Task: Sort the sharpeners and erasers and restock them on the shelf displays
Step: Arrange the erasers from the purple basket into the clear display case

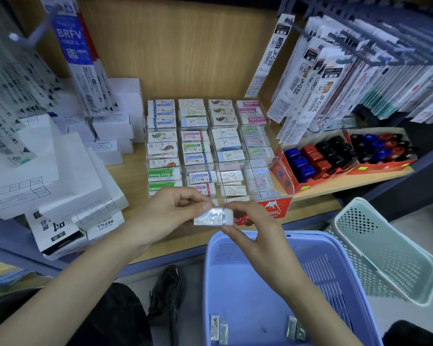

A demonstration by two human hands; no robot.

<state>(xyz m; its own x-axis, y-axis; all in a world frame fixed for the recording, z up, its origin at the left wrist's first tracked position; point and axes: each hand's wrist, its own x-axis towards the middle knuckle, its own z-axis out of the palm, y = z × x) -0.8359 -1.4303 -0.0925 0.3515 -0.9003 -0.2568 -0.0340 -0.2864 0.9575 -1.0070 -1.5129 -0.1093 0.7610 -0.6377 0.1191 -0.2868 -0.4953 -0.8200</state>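
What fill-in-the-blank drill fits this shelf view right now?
1. The left hand and right hand together hold one wrapped ____.
2. The sharpeners stand to the ____ of the eraser display.
3. Loose packets lie in the ____ basket, not the mint-green basket.
Missing words: eraser; right; blue.

Bright even light, soft blur, wide-angle bowing at edges

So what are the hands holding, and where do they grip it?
A small wrapped eraser, pinched at one end by the left hand and at the other by the right hand.
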